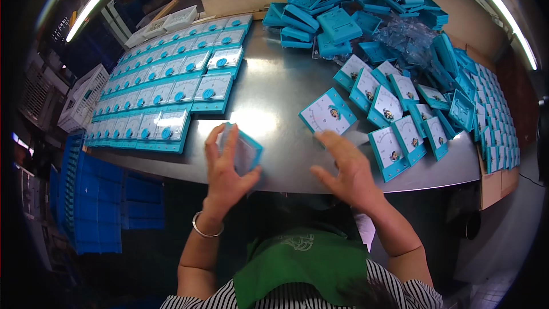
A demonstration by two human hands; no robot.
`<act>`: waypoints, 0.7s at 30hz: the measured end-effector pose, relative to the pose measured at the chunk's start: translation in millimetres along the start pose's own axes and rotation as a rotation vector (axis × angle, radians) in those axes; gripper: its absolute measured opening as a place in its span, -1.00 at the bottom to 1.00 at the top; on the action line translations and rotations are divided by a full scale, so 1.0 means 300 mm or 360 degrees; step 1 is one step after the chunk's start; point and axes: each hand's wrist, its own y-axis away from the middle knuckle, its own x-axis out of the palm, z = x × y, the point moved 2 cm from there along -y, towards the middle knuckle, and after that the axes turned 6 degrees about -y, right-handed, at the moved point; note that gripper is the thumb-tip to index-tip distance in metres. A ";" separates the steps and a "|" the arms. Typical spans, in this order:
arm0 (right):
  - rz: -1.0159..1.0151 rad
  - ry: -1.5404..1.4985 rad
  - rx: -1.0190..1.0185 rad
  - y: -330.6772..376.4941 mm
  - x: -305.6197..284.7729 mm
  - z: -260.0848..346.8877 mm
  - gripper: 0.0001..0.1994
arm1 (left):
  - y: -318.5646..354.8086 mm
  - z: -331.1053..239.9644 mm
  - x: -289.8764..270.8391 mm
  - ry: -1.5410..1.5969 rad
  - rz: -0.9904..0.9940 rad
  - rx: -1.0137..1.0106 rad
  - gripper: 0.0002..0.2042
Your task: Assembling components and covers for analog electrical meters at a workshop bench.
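Meter panel [248, 152] sits pinched between thumb and fingers of left hand [225, 173], near front edge of bench [278, 94]; teal-edged, tilted, blurred. Right hand [350, 170], fingers spread, reaches dial unit [319, 115].

Metal table [274, 86] carries teal meters [326, 114].

In my left hand [225, 166] I hold a teal-edged panel [248, 153], blurred and tilted; a white-faced teal meter unit [325, 113] lies face up, askew, just beside my right hand [349, 171].
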 end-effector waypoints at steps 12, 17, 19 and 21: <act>-0.0130 0.0749 0.0508 -0.330 -0.080 -0.220 -0.59 | -0.101 0.099 0.032 -0.0198 -0.0328 -0.0014 -0.44; 0.0359 0.1089 0.0441 -0.318 -0.098 -0.245 -0.79 | 0.063 0.004 0.086 0.0753 0.0101 0.0012 -0.60; 0.0373 0.0910 0.0423 -0.271 -0.068 -0.234 -0.82 | 0.142 -0.035 0.100 0.1172 0.0223 -0.0237 -0.64; 0.0379 0.0596 0.0330 -0.219 -0.045 -0.217 -0.87 | 0.204 -0.054 0.124 0.1688 0.0290 -0.0441 -0.68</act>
